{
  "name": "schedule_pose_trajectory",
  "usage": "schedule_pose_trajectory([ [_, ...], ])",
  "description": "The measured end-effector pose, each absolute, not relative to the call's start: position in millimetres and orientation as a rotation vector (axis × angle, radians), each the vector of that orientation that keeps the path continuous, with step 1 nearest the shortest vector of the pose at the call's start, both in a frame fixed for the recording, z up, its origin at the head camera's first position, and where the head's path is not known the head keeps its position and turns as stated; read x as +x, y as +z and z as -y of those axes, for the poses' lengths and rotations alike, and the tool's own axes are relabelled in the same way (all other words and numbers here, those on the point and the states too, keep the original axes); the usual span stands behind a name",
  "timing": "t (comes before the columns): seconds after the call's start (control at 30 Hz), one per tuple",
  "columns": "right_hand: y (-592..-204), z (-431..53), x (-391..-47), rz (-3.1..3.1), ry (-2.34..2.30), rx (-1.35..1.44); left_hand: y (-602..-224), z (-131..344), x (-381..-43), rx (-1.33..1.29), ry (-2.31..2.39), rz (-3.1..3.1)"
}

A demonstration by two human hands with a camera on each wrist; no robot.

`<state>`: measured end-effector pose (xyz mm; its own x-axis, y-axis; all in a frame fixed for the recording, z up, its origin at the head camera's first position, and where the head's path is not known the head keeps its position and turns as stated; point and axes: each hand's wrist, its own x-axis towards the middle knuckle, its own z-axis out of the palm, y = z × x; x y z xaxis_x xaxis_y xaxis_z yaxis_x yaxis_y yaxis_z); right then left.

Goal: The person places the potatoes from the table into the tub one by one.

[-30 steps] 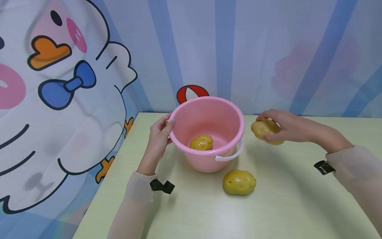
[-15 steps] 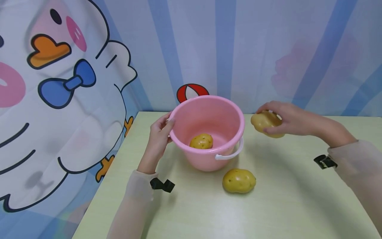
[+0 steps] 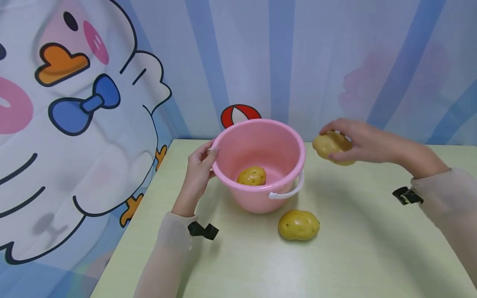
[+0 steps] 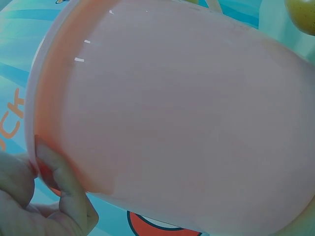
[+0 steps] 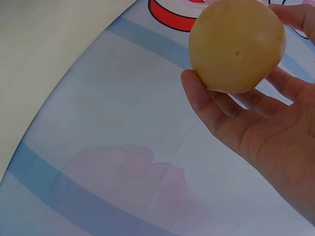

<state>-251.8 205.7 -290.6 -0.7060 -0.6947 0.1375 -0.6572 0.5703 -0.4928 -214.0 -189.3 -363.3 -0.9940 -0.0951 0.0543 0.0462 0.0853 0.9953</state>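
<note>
A pink bucket (image 3: 257, 198) with a white handle (image 3: 287, 193) stands on the table, its mouth tipped toward me. My left hand (image 3: 198, 169) pinches its left rim, thumb over the edge; the left wrist view shows the fingers (image 4: 69, 189) curled under that rim. Inside the bucket lies one yellow potato (image 3: 251, 176). To the right of the bucket, my right hand (image 3: 367, 142) holds a second potato (image 3: 333, 147) above the table, fingers and thumb around it. The right wrist view shows this potato (image 5: 236, 46) end-on in the fingers. A third potato (image 3: 299, 225) lies in front of the bucket.
The pale table (image 3: 335, 265) ends at the back against a blue striped cloth backdrop (image 3: 316, 62). At the left, a cloth printed with a cartoon duck (image 3: 93, 165) runs along the table's side edge.
My right hand has risen a little with its potato, farther above the table. The left hand, the bucket and the other two potatoes keep their places.
</note>
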Motion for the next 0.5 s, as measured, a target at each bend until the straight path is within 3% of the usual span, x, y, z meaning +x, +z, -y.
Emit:
schedule_pose_trajectory([
  [0.5,-274.8,-197.0,-250.0,-2.765,-0.785,-1.200,-362.2,187.8,-212.9,0.057,-2.061,2.235],
])
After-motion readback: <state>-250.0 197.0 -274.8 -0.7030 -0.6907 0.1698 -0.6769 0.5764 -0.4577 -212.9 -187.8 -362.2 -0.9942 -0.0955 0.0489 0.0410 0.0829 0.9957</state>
